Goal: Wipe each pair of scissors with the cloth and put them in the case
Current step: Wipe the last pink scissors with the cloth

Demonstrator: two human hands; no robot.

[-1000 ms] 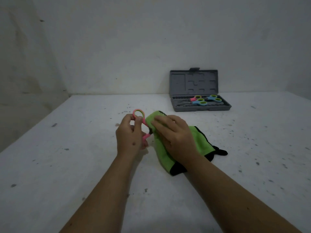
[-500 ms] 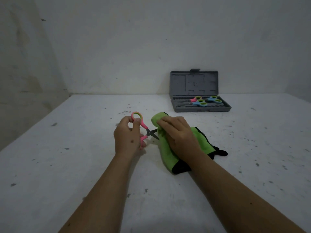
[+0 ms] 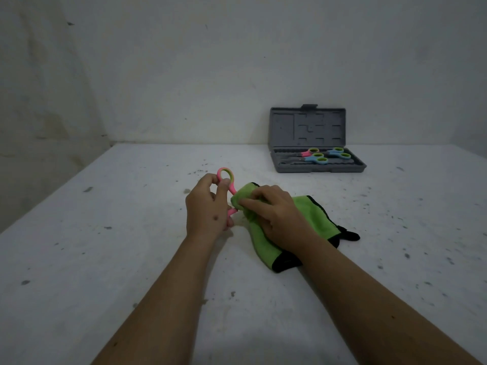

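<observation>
My left hand point(image 3: 207, 206) holds a pair of pink scissors point(image 3: 228, 183) by the handles, one pink and green ring sticking up above my fingers. My right hand point(image 3: 276, 216) pinches a fold of the green cloth point(image 3: 266, 248) around the blades, which are hidden inside the cloth. The rest of the cloth, edged in black, lies on the white table point(image 3: 105, 259). An open grey case point(image 3: 316, 167) stands at the back right with three pairs of scissors point(image 3: 320, 156) lying in its tray: one pink, two blue.
The case lid point(image 3: 307, 127) stands upright against the back wall. A wall closes off the left side of the table. Dark specks are scattered over the table surface.
Half a second ago the dark blades showed between my hands; now the cloth fold covers them again as my right hand has slid back toward the handles.
</observation>
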